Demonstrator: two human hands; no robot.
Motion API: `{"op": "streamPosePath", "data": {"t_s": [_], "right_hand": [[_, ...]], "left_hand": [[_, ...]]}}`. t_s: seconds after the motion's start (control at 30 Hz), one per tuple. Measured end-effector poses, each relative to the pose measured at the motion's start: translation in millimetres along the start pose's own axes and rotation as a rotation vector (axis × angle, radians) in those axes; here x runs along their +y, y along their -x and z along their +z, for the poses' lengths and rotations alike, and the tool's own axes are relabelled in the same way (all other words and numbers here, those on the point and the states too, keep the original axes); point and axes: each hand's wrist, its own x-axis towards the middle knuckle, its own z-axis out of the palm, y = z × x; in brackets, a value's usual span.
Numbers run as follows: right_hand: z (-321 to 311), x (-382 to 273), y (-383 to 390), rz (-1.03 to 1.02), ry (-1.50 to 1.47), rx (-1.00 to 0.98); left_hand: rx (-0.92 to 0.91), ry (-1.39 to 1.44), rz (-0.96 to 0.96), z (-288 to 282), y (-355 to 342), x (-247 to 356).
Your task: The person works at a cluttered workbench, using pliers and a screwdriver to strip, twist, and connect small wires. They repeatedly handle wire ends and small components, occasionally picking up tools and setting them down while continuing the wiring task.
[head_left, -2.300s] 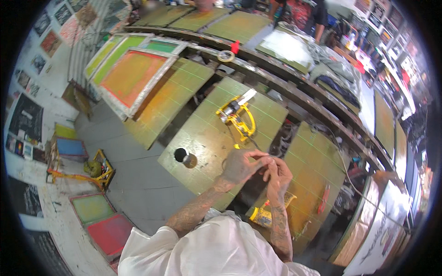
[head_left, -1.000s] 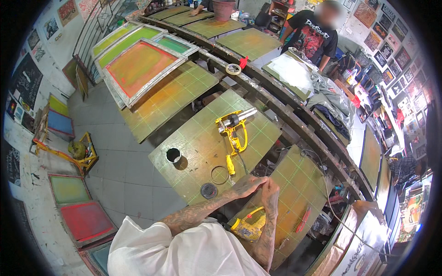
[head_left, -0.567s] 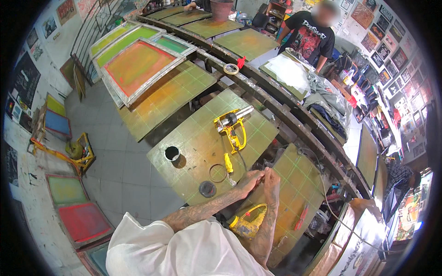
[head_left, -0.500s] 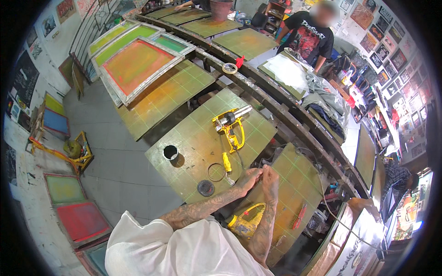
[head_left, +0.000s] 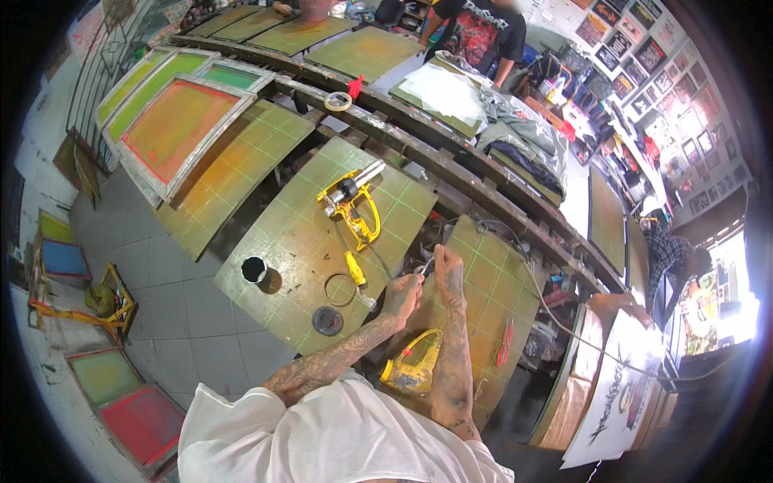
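Observation:
My left hand (head_left: 405,296) and my right hand (head_left: 448,270) are both closed, close together above the gap between two green-gridded boards. A small pale piece, perhaps wire, shows between them; its kind is too small to tell. Left of them lies an opened heat gun (head_left: 348,197), its metal nozzle bare in a yellow housing half. Near it are its yellow-sleeved cord part (head_left: 354,268), a thin ring (head_left: 339,290), a round black cap (head_left: 327,320) and a short dark-lined tube (head_left: 254,270) standing upright. Beside my right forearm rests another yellow housing half (head_left: 412,372).
Red-handled pliers (head_left: 505,342) lie on the right board (head_left: 483,282). Framed screens (head_left: 181,125) stack at the upper left. A dark rail carries a tape roll (head_left: 338,101). A loose cable (head_left: 555,318) runs along the right. A person (head_left: 475,36) stands across the rail.
The view has swung, so the scene sits farther left and higher. My hands have drawn slightly apart, the right one turning into a fist, with the pale piece showing between them.

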Motion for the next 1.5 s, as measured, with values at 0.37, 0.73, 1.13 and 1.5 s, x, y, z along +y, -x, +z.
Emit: {"op": "streamPosePath", "data": {"t_s": [0.37, 0.73, 1.13, 1.5], "right_hand": [[-0.3, 28.9, -2.6, 0.148, -0.133, 0.012], [-40.5, -2.6, 33.1, 0.39, -0.54, -0.036], [-44.9, 4.8, 60.8, 0.535, -0.824, 0.063], [-20.8, -19.8, 87.0, 0.479, -0.692, -0.051]], "left_hand": [[-0.053, -0.049, -0.068, -9.8, 2.7, 8.4], [-0.125, -0.757, 0.539, -30.7, -7.9, 33.1], [-0.42, -1.178, 0.754, -14.4, -21.4, 27.3], [-0.431, -0.912, 0.422, -29.1, -20.8, 33.7]]}}
